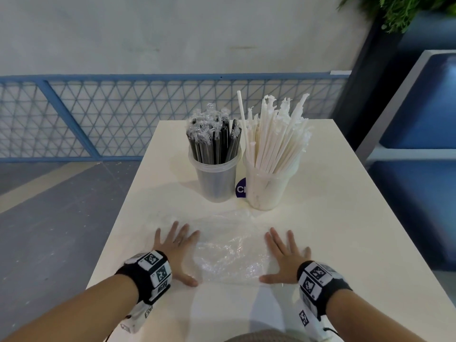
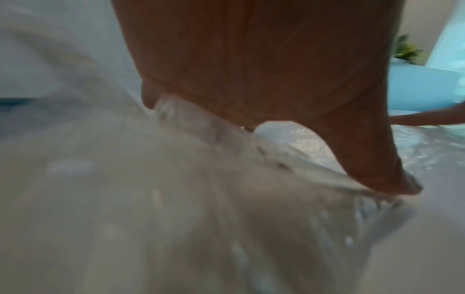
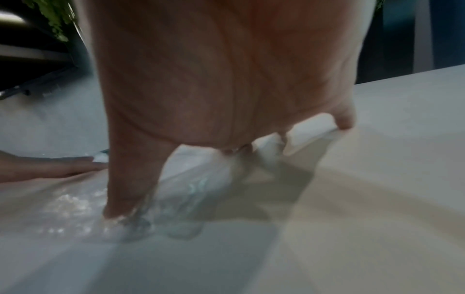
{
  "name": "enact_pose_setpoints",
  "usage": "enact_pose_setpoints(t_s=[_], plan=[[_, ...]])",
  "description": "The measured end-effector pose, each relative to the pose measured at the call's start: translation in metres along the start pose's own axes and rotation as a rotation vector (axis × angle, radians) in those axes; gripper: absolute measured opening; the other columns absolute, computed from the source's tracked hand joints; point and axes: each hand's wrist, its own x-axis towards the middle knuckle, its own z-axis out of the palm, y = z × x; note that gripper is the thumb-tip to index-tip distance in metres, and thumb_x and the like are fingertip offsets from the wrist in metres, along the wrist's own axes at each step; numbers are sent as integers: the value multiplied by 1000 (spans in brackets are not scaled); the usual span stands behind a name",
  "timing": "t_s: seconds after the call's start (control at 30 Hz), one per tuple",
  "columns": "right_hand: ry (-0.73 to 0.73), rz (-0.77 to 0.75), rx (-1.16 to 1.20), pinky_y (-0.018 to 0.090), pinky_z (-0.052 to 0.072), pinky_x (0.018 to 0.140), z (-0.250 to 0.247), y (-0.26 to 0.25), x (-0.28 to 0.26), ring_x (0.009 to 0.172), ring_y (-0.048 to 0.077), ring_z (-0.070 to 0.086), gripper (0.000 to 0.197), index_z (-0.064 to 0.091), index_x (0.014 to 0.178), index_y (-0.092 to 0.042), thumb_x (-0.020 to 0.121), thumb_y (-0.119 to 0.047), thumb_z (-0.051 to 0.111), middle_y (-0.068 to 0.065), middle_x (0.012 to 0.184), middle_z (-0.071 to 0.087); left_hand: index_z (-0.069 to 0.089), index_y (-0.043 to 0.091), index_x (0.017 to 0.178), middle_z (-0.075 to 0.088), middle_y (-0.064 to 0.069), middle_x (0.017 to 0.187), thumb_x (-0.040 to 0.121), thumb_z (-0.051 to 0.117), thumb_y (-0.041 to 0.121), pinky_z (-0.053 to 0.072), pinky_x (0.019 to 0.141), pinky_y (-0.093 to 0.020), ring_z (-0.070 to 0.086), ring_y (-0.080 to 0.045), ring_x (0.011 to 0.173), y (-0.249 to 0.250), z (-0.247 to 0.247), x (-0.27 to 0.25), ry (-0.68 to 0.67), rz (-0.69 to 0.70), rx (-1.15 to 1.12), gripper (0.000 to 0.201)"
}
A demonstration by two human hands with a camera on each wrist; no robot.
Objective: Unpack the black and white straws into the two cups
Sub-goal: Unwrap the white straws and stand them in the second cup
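Straws [image 1: 214, 139] fill both cups [image 1: 267, 186]; flat left hand [image 1: 176, 253] and right hand [image 1: 283, 257] should smooth the empty bag [image 1: 229, 257] gently outward.

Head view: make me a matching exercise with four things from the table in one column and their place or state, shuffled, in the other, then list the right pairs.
Things
1. black straws
2. white straws
3. clear plastic bag
4. left hand

Place or state
A. stand in the right cup
B. lies flattened on the table between the hands
C. stand in the left cup
D. fingers spread, pressing the bag's left edge

Pairs: 1-C, 2-A, 3-B, 4-D
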Motion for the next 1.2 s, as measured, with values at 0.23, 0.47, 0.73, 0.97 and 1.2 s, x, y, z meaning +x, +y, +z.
enact_pose_setpoints(t_s=[0.23, 0.47, 0.73, 0.97, 1.2], plan=[[899, -80, 629, 51, 22, 113, -62, -8, -34, 130, 20, 41, 96, 16, 145, -24, 69, -56, 66, 4, 143, 36, -14, 16, 146, -7, -3, 158, 65, 63, 65, 9, 117, -31, 0, -18, 146, 55, -96, -27, 397, 324, -359, 122], [812, -277, 952, 40, 21, 117, -179, 16, -21, 143, 16, 17, 123, -5, 147, -26, 62, -39, 82, 3, 158, 11, 16, 11, 145, 41, -1, 144, 61, 84, 37, 34, 107, -28, 42, -17, 130, 98, -188, 16, 571, 331, -785, 111], [683, -523, 954, 35, 34, 109, -199, 19, 5, 131, 1, 32, 139, -18, 139, -45, 51, -32, 88, -32, 143, 20, 25, 17, 137, 53, 7, 115, 54, 89, 12, 41, 90, -20, 52, -11, 111, 119, -211, 52, 586, 319, -1085, 105], [1111, -536, 1003, 39, 42, 103, -200, -3, 0, 118, 15, 49, 69, 35, 119, -46, 69, -27, 79, 1, 126, 50, 47, 20, 124, 66, 8, 109, 51, 89, 16, 54, 88, -31, 63, -7, 101, 126, -208, 60, 739, 381, -1224, 84], [1115, -600, 1043, 36, 45, 101, -208, -6, -4, 117, 14, 54, 61, 41, 132, -15, 78, -26, 67, 5, 126, 56, 55, 13, 123, 68, 5, 105, 62, 84, 26, 54, 87, -34, 65, -10, 98, 123, -231, 51, 884, 459, -1083, 68]])
